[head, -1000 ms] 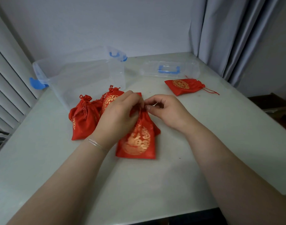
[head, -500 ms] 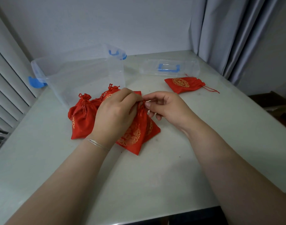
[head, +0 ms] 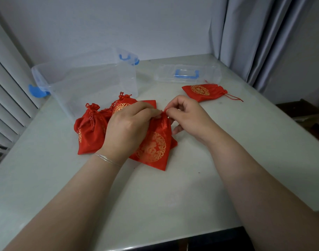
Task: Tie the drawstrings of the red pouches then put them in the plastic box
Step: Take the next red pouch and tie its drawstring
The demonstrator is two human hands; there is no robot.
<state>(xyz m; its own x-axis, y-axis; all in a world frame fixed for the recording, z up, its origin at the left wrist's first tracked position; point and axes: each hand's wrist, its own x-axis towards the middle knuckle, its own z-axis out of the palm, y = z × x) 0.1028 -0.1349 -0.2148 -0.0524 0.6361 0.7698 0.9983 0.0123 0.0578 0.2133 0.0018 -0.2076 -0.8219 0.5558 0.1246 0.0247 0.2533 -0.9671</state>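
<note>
Both hands meet at one red satin pouch with a gold roundel [head: 155, 144] mid-table: left hand [head: 126, 127] grips its gathered neck, right hand [head: 186, 116] pinches the red drawstring [head: 164, 111]. Its neck points toward the far edge, long axis running near-to-far. Two cinched pouches [head: 89, 129] lie left; another [head: 202, 90] waits by the far-right edge. Nothing sits in the clear plastic box with blue latches [head: 93, 78] yet.

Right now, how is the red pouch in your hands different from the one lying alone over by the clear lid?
The held pouch is pinched at its neck by the left hand and right hand; the lone pouch lies untouched. The held pouch's neck points away from the person, while the lone pouch lies sideways, its drawstring trailing loose on the table. Both are red with a round gold pattern.
</note>
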